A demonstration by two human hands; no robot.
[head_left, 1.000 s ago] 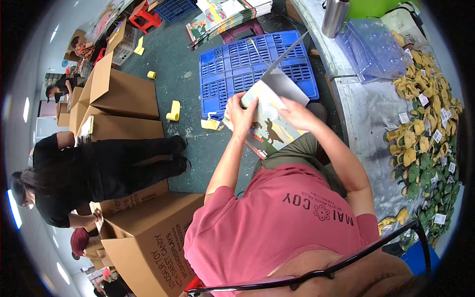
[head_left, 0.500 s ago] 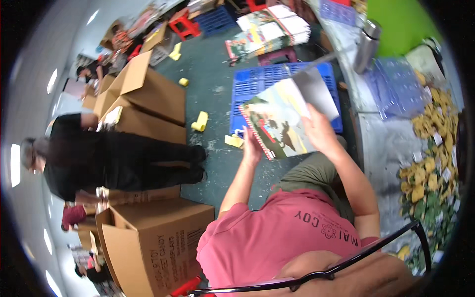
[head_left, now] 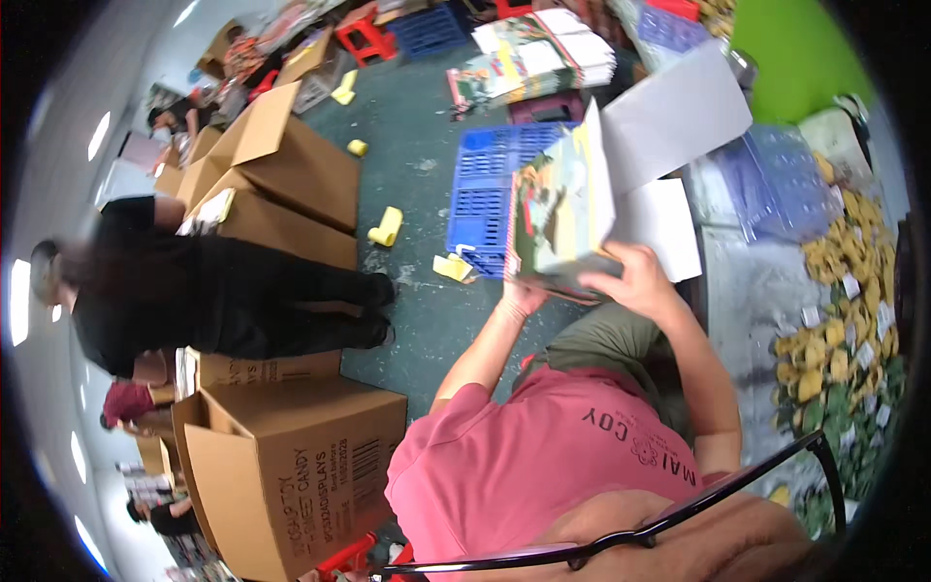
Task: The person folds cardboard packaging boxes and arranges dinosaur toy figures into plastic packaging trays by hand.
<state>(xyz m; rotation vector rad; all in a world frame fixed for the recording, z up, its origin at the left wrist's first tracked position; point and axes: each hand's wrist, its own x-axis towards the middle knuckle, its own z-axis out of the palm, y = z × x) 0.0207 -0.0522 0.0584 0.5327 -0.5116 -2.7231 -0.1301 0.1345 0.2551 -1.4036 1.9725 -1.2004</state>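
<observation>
A printed cardboard box (head_left: 558, 209) stands partly unfolded in front of me, with picture panels outside and white inner sides. One large white flap (head_left: 679, 116) spreads out at its far right. My left hand (head_left: 527, 296) supports the box at its near lower edge, its fingers mostly hidden beneath. Gripping the near right side is my right hand (head_left: 635, 281), with the thumb and fingers bent around the edge. Behind the box lies a blue plastic crate (head_left: 475, 213), partly covered by it.
Flat printed cardboard (head_left: 592, 68) is stacked on a purple stool (head_left: 560, 107). At right, a table (head_left: 742, 310) bears clear plastic trays (head_left: 781, 184) and yellow and green pieces (head_left: 834, 359). Large brown cartons (head_left: 330, 466) and a person in black (head_left: 262, 291) are at left.
The flat folded cardboard has been opened into a box shape, its white flap swinging out to the right. My left hand has shifted right and under it; my right hand has moved lower.
</observation>
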